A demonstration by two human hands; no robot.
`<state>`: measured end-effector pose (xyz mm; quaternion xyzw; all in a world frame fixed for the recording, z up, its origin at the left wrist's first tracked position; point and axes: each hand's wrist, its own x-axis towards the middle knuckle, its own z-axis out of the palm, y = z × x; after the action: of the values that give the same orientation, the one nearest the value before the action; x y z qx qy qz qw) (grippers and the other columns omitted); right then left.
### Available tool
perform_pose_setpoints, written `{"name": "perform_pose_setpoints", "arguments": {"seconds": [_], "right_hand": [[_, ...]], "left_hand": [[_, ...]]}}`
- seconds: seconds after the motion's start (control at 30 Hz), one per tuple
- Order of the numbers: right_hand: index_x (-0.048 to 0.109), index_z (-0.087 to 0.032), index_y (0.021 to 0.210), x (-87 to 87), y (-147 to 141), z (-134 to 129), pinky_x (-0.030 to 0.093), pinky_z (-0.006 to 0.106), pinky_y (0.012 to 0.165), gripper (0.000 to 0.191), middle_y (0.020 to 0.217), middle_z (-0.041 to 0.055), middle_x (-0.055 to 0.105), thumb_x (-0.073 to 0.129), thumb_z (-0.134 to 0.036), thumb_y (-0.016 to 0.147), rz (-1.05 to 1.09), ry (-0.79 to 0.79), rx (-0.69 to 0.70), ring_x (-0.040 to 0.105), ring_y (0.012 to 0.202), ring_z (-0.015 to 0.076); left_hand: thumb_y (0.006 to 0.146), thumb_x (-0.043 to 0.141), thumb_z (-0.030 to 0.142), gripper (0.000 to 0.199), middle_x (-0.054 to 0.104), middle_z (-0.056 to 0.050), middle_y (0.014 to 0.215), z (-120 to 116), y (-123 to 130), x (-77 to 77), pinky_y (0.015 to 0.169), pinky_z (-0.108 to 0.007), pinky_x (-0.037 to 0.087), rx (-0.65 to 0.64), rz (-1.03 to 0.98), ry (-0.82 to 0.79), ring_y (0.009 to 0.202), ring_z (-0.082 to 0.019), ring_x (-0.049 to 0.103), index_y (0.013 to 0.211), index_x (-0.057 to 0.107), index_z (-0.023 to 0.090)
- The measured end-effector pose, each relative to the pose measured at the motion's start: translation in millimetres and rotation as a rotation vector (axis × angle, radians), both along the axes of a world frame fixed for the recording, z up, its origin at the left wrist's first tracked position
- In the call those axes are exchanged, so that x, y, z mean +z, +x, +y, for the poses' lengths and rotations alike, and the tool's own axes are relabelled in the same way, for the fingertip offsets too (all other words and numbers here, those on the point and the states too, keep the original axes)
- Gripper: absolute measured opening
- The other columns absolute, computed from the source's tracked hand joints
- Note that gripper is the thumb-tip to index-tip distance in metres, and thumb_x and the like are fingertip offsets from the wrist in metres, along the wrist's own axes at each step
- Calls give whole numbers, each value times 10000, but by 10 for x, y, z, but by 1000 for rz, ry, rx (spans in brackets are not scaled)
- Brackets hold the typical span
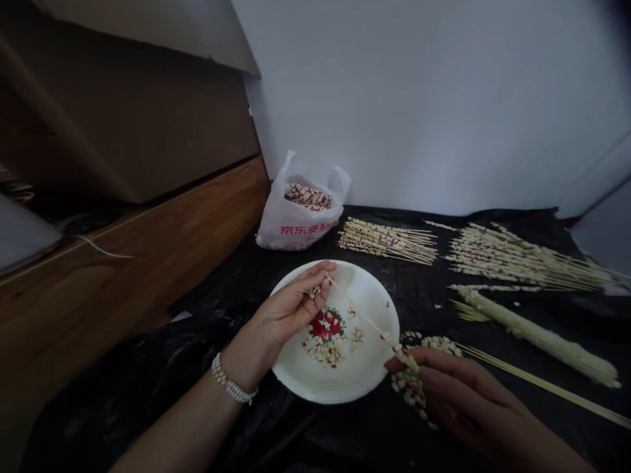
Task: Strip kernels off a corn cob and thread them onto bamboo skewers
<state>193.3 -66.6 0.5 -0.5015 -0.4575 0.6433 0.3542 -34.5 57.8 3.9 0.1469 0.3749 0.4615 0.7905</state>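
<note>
My left hand [298,299] is over a white bowl [290,368], fingers curled around a few pale corn kernels [314,292]. A thin stick tip shows at its thumb and fingertips. Low on the right, my right hand [463,387] grips a skewer [397,347] threaded with white and dark red corn kernels, its bare end pointing up and left toward the left hand. Whether the stick at my left fingers is the same skewer, I cannot tell. More loose kernels [325,353] lie in the bowl, around a printed strawberry picture.
Behind the bowl stands a plastic bag [290,220] with speckled corn cobs. Threaded skewers lie in two bundles, one near the bag [374,238] and one farther right [507,256]. A stripped cob [542,338], bare sticks [552,381] and a kernel pile [441,343] rest on black plastic.
</note>
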Motion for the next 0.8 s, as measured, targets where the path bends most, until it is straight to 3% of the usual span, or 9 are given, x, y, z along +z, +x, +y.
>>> {"name": "perform_pose_setpoints", "arguments": {"seconds": [0.13, 0.33, 0.53, 0.8], "right_hand": [[781, -283, 960, -103, 4, -16, 351, 202, 377, 391, 510, -22, 515, 706, -597, 739, 16, -71, -91, 446, 444, 106], [787, -301, 916, -108, -5, -11, 375, 211, 382, 385, 484, -22, 497, 727, -612, 697, 25, -91, -102, 467, 451, 121], [780, -290, 886, -103, 5, -4, 367, 207, 383, 361, 506, -19, 522, 742, -594, 696, 5, -101, -105, 466, 457, 116], [765, -305, 971, -237, 38, -14, 347, 204, 381, 328, 508, -27, 529, 700, -554, 768, 30, -95, -100, 465, 450, 115]], "left_hand": [[798, 640, -34, 376, 708, -102, 1148, 13, -3, -45, 841, -188, 554, 14, -22, 6, 988, -144, 690, 1131, 680, 136], [812, 611, -41, 407, 708, -83, 1161, 14, 0, -61, 864, -210, 556, 25, -22, 1, 1068, -160, 667, 1156, 675, 168], [812, 618, -40, 365, 717, -81, 1132, 17, 9, -66, 903, -202, 543, 21, -38, 15, 1051, -146, 674, 1126, 674, 137], [831, 576, -50, 501, 709, -95, 1155, -4, 57, 22, 791, -238, 600, 53, -45, -46, 974, -177, 709, 1269, 609, 190]]}}
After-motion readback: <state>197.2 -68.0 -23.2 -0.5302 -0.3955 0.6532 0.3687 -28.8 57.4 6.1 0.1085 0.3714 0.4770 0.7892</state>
